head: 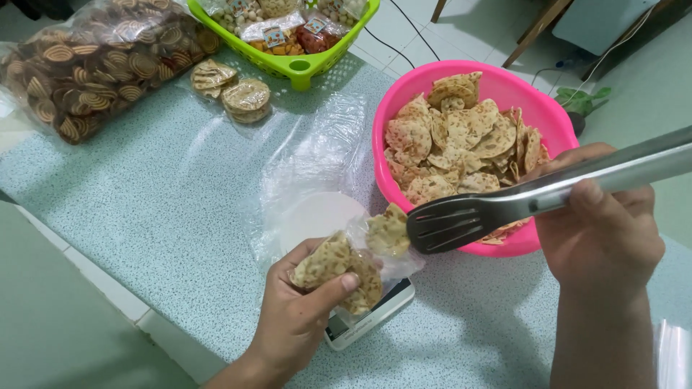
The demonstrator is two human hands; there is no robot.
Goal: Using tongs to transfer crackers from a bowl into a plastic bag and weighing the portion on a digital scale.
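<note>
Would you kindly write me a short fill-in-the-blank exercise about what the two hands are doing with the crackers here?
1. The right hand holds metal ____ that grip a cracker.
2. The left hand holds a clear plastic ____ with crackers inside, above a small scale.
3. The loose crackers lie heaped in a round basin coloured ____.
4. The basket at the far edge of the table is ____.

Missing words: tongs; bag; pink; green

Open counter to my left, crowded to my right

Bare speckled countertop [144, 209] lies free; the pink bowl [461, 79], green basket [303, 66] and big cracker bag [94, 65] hem me in ahead.
</note>
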